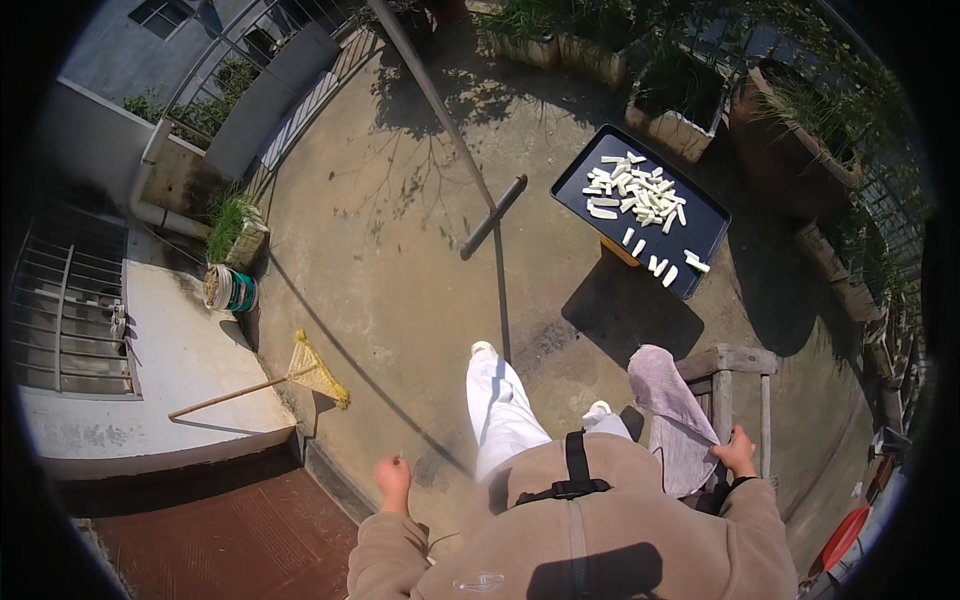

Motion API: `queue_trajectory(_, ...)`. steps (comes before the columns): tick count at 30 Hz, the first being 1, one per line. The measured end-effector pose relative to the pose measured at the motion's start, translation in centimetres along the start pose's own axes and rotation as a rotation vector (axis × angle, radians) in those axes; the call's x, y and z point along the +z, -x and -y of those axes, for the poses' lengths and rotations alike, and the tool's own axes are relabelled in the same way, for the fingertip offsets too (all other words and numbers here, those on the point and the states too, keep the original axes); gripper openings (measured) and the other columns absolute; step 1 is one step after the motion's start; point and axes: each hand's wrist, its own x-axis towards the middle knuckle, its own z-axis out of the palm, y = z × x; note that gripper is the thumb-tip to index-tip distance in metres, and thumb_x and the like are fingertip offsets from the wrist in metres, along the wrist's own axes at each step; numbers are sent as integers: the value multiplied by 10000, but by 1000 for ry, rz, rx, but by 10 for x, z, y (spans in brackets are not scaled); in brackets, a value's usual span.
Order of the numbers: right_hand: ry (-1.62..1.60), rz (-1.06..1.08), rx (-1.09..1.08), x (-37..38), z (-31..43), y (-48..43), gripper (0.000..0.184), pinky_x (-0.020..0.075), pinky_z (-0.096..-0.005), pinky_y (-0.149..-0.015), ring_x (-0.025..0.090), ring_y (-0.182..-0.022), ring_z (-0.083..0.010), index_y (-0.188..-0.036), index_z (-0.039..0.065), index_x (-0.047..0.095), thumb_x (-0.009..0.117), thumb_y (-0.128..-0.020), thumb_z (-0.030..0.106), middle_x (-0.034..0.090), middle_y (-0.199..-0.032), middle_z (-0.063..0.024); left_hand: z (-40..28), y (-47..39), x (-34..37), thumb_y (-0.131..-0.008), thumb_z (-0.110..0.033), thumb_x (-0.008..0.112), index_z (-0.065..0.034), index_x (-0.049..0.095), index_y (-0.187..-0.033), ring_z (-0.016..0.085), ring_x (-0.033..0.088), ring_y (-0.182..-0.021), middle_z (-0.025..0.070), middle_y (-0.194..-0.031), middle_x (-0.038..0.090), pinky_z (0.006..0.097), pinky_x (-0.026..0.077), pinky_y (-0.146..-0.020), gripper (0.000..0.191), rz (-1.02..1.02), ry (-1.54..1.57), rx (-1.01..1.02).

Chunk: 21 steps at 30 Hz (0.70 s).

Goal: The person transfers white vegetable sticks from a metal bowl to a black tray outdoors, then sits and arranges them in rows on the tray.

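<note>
My left hand hangs at the lower middle over the concrete floor, its fingers curled with nothing visible in them. At the right, my right hand grips the edge of a pinkish-grey cloth, which drapes beside a weathered wooden chair. Farther ahead, a black rectangular tray holds many pale, cut pieces, most heaped in its upper half and several laid apart near its lower edge. Part of a yellow support shows under the tray.
A metal pole with a crossbar foot stands ahead. A yellow broom leans by the white wall at left, near a bucket. Planters and a large clay pot line the upper right. A brown step lies lower left.
</note>
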Motion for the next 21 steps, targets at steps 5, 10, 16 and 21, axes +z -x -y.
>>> queue_trajectory(5, -88, -16, 214, -7, 75, 30, 735, 383, -413, -887, 594, -952, -317, -1084, 48, 539, 739, -435, 327, 632, -979, -166, -73, -212, -55, -723, -226, 633, -52, 684, -947, 319, 605, -868, 141, -885, 659, 403, 467, -808, 288, -70, 46, 339)
queue_trajectory(10, -249, -41, 315, 5, 123, 53, 769, 417, -418, -886, 578, -998, -334, -1118, 23, 529, 737, -446, 333, 613, -1029, -199, -199, -342, -101, -728, -238, 650, -73, 677, -963, 301, 585, -898, 116, -901, 653, 397, 460, -813, 288, -23, -38, 656)
queue_trajectory(16, -486, -9, 419, 58, 173, 75, 738, 456, -363, -828, 578, -950, -299, -1100, -6, 519, 757, -462, 279, 597, -989, -189, -350, -389, -112, -725, -265, 674, -76, 667, -985, 298, 584, -905, 117, -947, 644, 398, 460, -813, 321, 110, -120, 1001)
queue_trajectory(21, -741, -72, 438, 76, 234, 93, 559, 427, -329, -691, 507, -770, -204, -938, -11, 526, 748, -466, 191, 518, -813, -80, -458, -408, -117, -719, -354, 708, -69, 652, -1032, 263, 593, -892, 104, -948, 636, 377, 455, -835, 427, 147, 157, 802)
